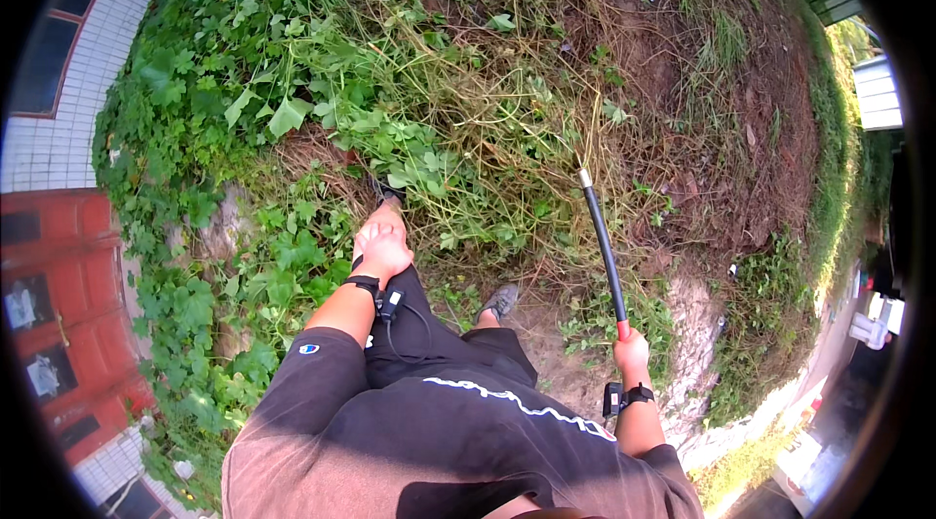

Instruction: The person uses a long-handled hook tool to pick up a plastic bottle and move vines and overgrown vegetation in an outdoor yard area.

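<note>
My right hand (632, 351) is closed around the red grip of a long-handled tool (604, 241). Its shaft is black and slants up and away from me. A silver collar at the far end meets the tangled stems, and whatever head lies beyond it cannot be made out. My left hand (383, 251) rests on my bent left knee, fingers spread over it and holding nothing. Cut, yellowing vines (497, 100) lie heaped ahead of both hands.
Leafy green vines (195, 80) cover the ground at left, up to a white tiled wall (44, 149) and a red door (73, 314). Brown soil with dry stalks (721, 168) spreads at right. A pale stone slab (692, 334) lies beside my right arm.
</note>
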Available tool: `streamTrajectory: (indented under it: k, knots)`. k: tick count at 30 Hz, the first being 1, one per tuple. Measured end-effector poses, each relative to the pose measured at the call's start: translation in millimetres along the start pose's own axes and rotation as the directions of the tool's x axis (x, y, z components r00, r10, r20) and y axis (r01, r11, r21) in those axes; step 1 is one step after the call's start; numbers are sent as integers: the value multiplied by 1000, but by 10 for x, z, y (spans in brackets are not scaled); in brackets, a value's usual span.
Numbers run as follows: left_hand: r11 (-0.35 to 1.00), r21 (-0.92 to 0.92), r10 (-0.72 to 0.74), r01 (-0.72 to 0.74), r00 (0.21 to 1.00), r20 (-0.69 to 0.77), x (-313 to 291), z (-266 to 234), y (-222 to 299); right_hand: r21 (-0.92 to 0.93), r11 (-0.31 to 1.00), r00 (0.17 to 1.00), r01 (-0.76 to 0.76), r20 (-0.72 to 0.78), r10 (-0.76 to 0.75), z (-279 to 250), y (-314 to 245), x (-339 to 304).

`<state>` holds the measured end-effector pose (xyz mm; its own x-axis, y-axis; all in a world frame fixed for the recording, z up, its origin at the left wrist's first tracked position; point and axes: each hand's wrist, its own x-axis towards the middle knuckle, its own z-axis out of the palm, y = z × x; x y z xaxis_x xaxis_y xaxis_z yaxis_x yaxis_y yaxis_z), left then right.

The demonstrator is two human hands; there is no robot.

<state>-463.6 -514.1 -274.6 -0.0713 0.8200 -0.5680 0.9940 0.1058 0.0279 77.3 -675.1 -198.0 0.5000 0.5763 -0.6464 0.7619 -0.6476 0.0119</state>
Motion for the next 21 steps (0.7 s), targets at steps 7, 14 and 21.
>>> streamTrajectory:
  k: [7,14,21]
  knots:
    - [957,-291,-14,-22,992,-123,43,73,-412,340,935,983,101,-178,-41,-52,-876,193]
    - [-534,-834,141,-141,957,-252,-210,-2305,-912,793,571,923,211,31,-383,-829,-4080,1047]
    - [-856,-422,283,-299,411,-866,-1377,-4129,-795,774,598,721,-207,534,-441,547,-6430,779]
